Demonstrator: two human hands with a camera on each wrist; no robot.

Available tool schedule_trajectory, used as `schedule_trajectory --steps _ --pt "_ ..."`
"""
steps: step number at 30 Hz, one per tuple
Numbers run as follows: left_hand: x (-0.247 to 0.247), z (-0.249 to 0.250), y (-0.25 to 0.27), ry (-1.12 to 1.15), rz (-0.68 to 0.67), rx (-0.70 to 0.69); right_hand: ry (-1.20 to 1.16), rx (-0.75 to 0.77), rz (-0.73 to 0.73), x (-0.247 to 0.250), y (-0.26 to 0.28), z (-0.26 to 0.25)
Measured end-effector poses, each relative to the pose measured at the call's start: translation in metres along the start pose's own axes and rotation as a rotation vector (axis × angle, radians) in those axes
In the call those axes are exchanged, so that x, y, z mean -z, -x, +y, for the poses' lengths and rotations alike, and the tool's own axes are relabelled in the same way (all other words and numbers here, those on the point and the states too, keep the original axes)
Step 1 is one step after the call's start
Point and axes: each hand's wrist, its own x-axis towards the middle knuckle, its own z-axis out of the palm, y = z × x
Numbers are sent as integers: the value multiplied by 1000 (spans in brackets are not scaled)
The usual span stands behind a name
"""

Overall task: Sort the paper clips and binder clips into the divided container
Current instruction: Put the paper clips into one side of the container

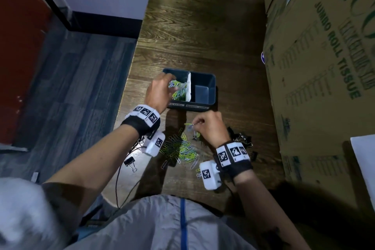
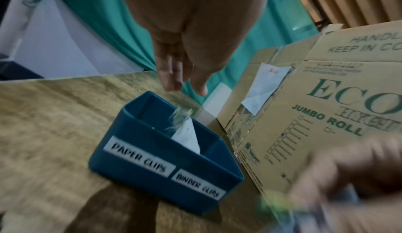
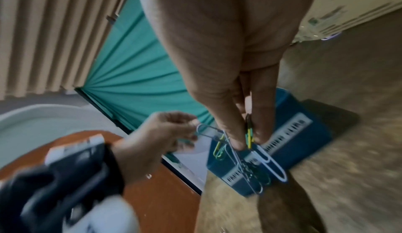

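Storeroom (stacked tissue cartons (image 1: pixel 324 63), desk (image 1: pixel 203 36)).

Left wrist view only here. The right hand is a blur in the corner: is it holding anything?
Observer: Yes. The right hand pinches a few paper clips.
Operator: Any left to sort?
Observer: A pile of them lies close to the person.
Operator: Binder clips sorted yet?
Observer: No. The binder compartment has a bare floor.
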Motion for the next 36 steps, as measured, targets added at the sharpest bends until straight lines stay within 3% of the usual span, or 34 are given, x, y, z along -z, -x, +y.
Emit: schedule_trajectory --steps 2,4,9,12,17,22,25,27,29,31,34,36 --pt "-6 -5 21 -78 19 9 -8 57 77 14 -15 -18" --pt "-16 -12 49 -150 -54 22 -23 82 142 25 -35 -33" --pt "-46 -26 109 -232 -476 96 -45 100 278 40 -81 -69" --pt "-62 -23 127 -233 -670 150 -67 76 266 35 -91 -72" --pt "-70 -23 152 -369 -832 -52 7 55 264 0 -72 -30" --pt "-79 -22 175 -404 -903 -184 175 -222 -154 -69 -21 54" --pt "-71 -22 179 -341 -908 -231 233 -227 -309 -78 9 68" --pt "-59 -24 181 -301 -806 -248 293 -224 -346 -72 26 73" --pt "-49 -29 184 -253 -688 -189 307 -240 -381 -70 42 82" --pt "-41 -35 187 -222 -659 -60 306 -229 -423 -69 55 91" --pt "-41 -42 185 -247 -762 120 338 -217 -402 -79 61 101" --pt "-48 -43 185 -259 -802 157 324 -193 -380 -89 59 99"
